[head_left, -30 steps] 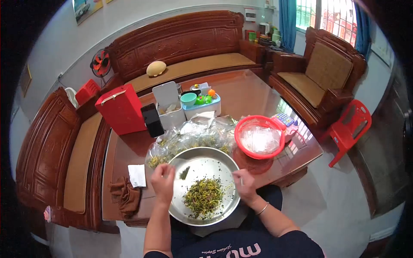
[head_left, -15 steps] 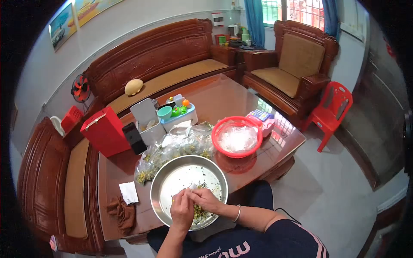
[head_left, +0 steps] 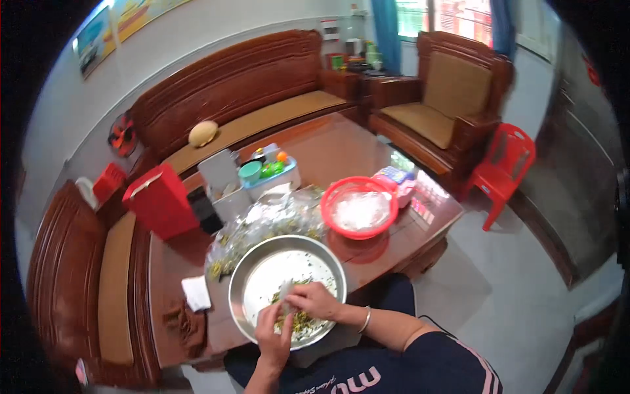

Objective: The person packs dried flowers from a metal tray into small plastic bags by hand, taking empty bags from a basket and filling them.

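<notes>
A round metal pan point(head_left: 252, 282) rests at the table's near edge and on my lap, with a loose heap of yellow-green dried plant bits point(head_left: 303, 326) inside. Over it my left hand point(head_left: 272, 331) and my right hand point(head_left: 314, 301) meet, fingers closed on a small clear plastic bag point(head_left: 286, 292). What is inside the bag is too blurred to tell. Just behind the pan lie filled clear plastic bags point(head_left: 262, 226) with similar plant bits. To their right, a red basket point(head_left: 359, 231) holds clear plastic bags point(head_left: 362, 209).
On the table point(head_left: 321, 141) are a red gift bag point(head_left: 161, 203), a black phone point(head_left: 205, 210), a white box point(head_left: 220, 172), a toy register point(head_left: 397, 180), white paper point(head_left: 196, 293) and a brown cloth point(head_left: 187, 328). A red plastic chair point(head_left: 502, 171) stands at the right.
My hands have come together over the pan from its two sides, and a small plastic bag now shows between them. The camera view has shifted, so the furniture sits further left.
</notes>
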Available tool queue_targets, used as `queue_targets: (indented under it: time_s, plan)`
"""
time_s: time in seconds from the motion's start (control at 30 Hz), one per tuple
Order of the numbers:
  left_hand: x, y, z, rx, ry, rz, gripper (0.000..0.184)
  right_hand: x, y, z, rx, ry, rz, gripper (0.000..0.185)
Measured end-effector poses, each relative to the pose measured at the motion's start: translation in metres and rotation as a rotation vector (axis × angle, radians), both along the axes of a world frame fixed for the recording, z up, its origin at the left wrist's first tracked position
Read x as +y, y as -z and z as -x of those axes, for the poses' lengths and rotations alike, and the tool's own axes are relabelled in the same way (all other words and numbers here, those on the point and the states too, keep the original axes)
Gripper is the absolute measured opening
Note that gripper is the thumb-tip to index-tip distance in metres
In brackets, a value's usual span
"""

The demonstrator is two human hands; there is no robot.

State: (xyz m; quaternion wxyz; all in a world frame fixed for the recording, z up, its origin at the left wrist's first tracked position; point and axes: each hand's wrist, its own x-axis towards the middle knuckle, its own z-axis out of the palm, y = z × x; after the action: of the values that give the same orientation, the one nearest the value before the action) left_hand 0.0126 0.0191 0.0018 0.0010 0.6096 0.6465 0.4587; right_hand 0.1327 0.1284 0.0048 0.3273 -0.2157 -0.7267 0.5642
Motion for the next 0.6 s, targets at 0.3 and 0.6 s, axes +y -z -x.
queue_targets:
  time_s: [0.3, 0.6]
  plan:
    - [0.002, 0.0, -0.003, -0.232, 0.052, -0.019, 0.037, -0.005, 0.008, 0.006, -0.01, 0.006, -0.055, 0.016]
    - [-0.001, 0.005, 0.0, -0.742, 0.093, 0.126, 0.027, -0.008, 0.008, 0.013, 0.035, -0.039, 0.078, 0.017]
